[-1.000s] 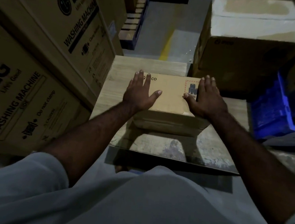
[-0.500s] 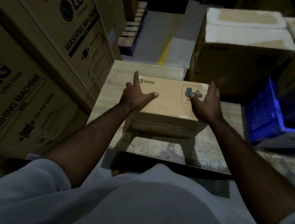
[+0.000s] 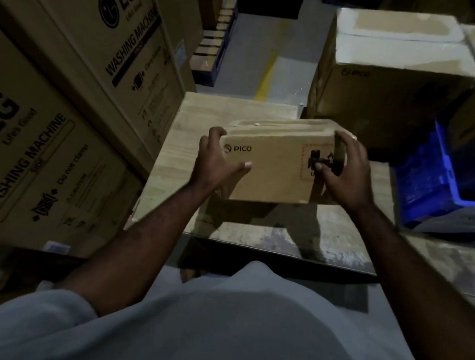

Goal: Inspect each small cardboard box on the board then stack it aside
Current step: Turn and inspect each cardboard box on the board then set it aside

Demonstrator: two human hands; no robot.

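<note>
— Where is the small brown cardboard box [image 3: 274,168] with the PICO print?

— Tilted up above the pale wooden board [image 3: 230,114], gripped at both ends. The left hand [image 3: 218,161] and the right hand [image 3: 345,171] each have fingers wrapped round an end, thumbs on the printed face.

— Around it?

— Large LG washing-machine cartons [image 3: 66,95] left, a blue plastic crate [image 3: 443,190] right.

Dim, warm-toned lighting — heavy shadow cast beneath the box [image 3: 273,177] onto the board [image 3: 236,108]. Soft blur throughout; wide-angle bending at edges.
</note>
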